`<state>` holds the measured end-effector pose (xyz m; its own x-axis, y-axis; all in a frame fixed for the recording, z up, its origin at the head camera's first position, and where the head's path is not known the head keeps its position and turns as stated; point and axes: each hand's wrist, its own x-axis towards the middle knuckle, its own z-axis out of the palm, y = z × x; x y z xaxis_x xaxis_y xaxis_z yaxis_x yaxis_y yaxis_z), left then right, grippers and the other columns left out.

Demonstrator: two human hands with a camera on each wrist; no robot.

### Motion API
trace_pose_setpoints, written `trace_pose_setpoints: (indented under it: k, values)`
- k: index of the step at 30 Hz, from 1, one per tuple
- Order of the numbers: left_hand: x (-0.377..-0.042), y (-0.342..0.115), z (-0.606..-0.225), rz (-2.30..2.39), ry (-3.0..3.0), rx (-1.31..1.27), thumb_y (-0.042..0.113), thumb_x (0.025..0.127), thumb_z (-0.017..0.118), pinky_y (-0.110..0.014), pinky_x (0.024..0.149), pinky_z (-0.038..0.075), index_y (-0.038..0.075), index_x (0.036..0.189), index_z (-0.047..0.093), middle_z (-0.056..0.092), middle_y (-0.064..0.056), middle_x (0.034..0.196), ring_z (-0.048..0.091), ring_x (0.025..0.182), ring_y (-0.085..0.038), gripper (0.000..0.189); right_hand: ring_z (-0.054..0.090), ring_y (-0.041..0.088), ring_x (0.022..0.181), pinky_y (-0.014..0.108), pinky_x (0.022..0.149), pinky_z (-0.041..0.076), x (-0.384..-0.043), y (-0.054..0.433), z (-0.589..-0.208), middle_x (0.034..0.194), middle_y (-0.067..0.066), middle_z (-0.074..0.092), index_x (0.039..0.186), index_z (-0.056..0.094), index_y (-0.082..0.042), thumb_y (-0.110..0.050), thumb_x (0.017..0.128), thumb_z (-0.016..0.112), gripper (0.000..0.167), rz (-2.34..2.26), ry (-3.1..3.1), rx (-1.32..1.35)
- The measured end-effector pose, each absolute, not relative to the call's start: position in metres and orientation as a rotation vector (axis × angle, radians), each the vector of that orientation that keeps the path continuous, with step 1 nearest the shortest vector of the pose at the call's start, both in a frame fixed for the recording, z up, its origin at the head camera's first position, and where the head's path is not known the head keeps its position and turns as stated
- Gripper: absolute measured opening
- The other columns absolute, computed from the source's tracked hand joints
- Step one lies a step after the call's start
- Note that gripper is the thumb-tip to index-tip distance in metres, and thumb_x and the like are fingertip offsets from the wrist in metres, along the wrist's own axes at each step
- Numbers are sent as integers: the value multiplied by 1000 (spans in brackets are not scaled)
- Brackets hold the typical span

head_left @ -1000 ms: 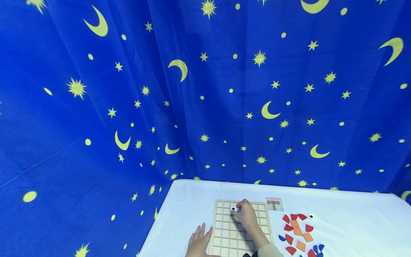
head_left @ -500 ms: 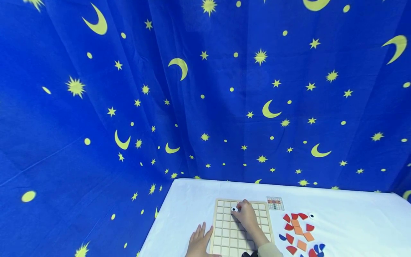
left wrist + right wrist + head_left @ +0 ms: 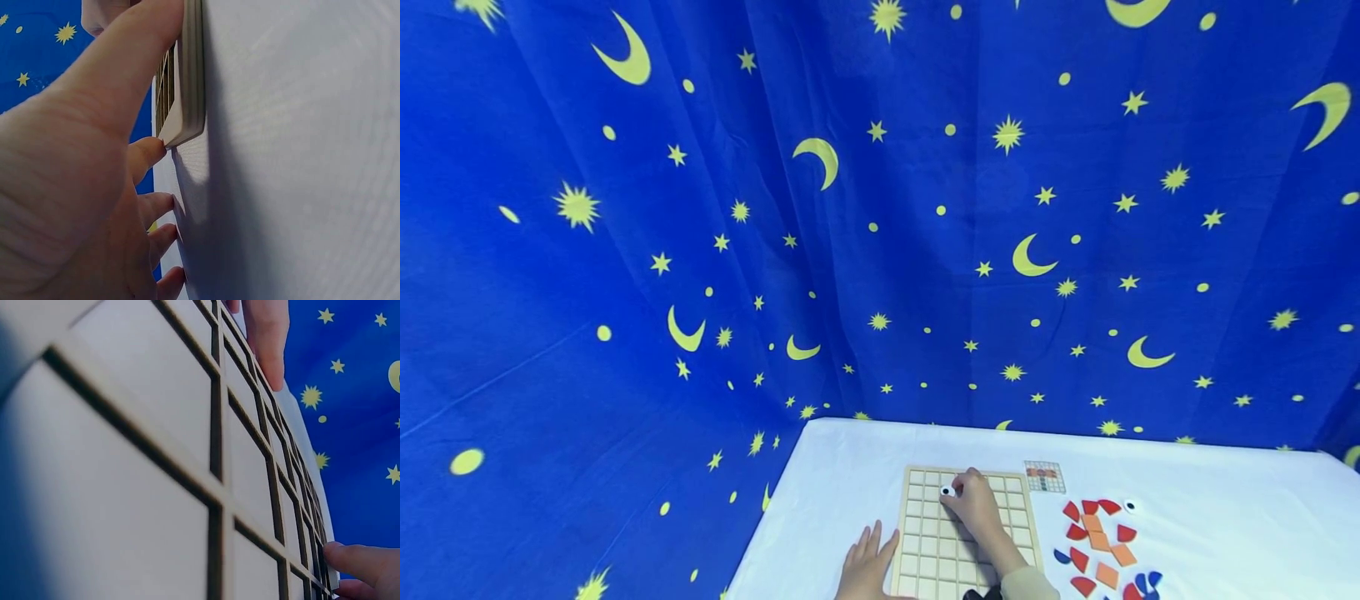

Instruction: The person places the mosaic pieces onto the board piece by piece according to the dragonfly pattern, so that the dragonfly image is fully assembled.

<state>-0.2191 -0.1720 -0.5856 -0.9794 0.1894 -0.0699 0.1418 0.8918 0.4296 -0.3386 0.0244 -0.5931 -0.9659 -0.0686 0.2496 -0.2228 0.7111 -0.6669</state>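
Observation:
In the head view my right hand [image 3: 980,507] is over the upper part of a wooden grid board [image 3: 928,547]. Its thumb and forefinger pinch a white disc [image 3: 947,492] with a black dot, which overlaps the upper-left cells. At the board's left side lies my left hand [image 3: 866,572], fingers spread and straight, thumb side along the frame. The left wrist view shows this left hand [image 3: 81,181] with fingertips on the white cloth and the forefinger at the corner of the board [image 3: 191,75]. Close-up cells of the board [image 3: 253,475] fill much of the right wrist view, fingers at its far edge.
A small printed grid card [image 3: 1045,477] lies right of the board. Further right are several red quarter-circle pieces [image 3: 1126,532], orange squares [image 3: 1107,574], blue pieces [image 3: 1141,582] and another white disc [image 3: 1130,506]. A blue curtain [image 3: 925,250] with stars and moons stands behind the white-covered table [image 3: 1247,533].

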Motion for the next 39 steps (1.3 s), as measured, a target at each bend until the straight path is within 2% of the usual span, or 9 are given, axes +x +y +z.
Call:
trace_pose_setpoints:
  k: [12,20,27,39]
  values:
    - [-219,-172,-584,659,2949,257,53,69,78,-66,106,29,3,141,43,34,-31,147,30,136,-51,95,48,9,64,22,56,41,-341,25,-594,74,3,57,81,70,-1,-14,68,83,23,1106,-2715,224]
    - [-220,-172,-585,774,2883,218,41,63,85,-68,108,24,3,141,42,29,-30,150,25,138,-52,97,47,10,64,22,56,41,-339,25,-595,73,2,57,80,69,-2,-14,67,84,23,1095,-2710,214]
    - [-222,-173,-587,734,2895,214,32,58,88,-66,109,26,7,141,43,31,-27,150,27,137,-51,98,47,9,64,22,56,40,-337,26,-595,73,1,56,80,69,-2,-14,67,84,23,1095,-2701,233]
    - [-222,-175,-588,685,2927,240,33,58,87,-65,107,29,8,141,44,32,-28,149,29,136,-51,96,50,9,66,22,58,45,-338,25,-593,75,2,59,82,70,-1,-14,66,84,25,1120,-2683,233]
